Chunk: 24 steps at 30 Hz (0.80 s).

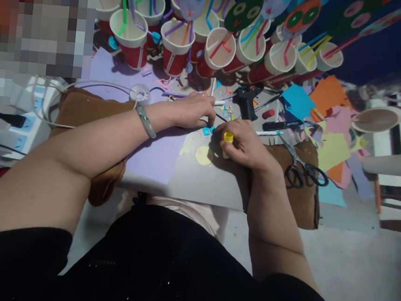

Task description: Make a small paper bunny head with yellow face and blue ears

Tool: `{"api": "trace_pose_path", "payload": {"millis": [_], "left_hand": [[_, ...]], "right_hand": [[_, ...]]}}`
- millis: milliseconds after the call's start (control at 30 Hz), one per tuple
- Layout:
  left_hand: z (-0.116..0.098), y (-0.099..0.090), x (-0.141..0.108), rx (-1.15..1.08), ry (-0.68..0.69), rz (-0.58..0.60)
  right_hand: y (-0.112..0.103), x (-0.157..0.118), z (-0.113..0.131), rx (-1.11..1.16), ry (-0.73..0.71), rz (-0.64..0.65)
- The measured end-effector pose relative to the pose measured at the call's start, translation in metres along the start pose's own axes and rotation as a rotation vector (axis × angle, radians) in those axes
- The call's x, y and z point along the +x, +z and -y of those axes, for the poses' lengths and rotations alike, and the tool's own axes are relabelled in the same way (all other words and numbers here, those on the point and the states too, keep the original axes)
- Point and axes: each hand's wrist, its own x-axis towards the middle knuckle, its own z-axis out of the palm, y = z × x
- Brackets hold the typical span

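Note:
My right hand (241, 142) is closed around a yellow glue stick (228, 137), resting low over the table. To its left, my left hand (192, 110) reaches across with fingers bent downward and thumb apart from the forefinger; I see nothing held in it. Small blue paper pieces (206, 131) lie just below its fingertips. A pale yellow paper circle (203, 155) with a pinkish spot lies in front of both hands. Under my left forearm spreads a sheet of lilac paper (153, 160).
Red-and-white paper cups (176, 47) with straws and paper faces line the back. A black glue gun (247, 103), a black marker (278, 125) and scissors (300, 166) lie to the right. Coloured paper scraps (334, 148) are beyond. Brown cushions (84, 110) flank the work area.

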Motion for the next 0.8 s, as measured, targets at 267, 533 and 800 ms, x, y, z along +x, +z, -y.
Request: {"api": "trace_pose_path", "payload": {"millis": [267,533,800], "left_hand": [[0.0041,0.0029,0.0006,-0.011,0.025,-0.020],[0.0089,0.0063,0.0011,-0.017,0.042,-0.041],[0.0059,0.0055,0.0018,-0.024,0.029,-0.035]], "right_hand": [[-0.0021,-0.0006,-0.0007,0.008,-0.007,-0.010],[-0.0009,-0.0005,0.0001,0.027,-0.032,-0.030],[-0.0018,-0.0011,-0.0021,-0.010,-0.007,-0.047]]}}
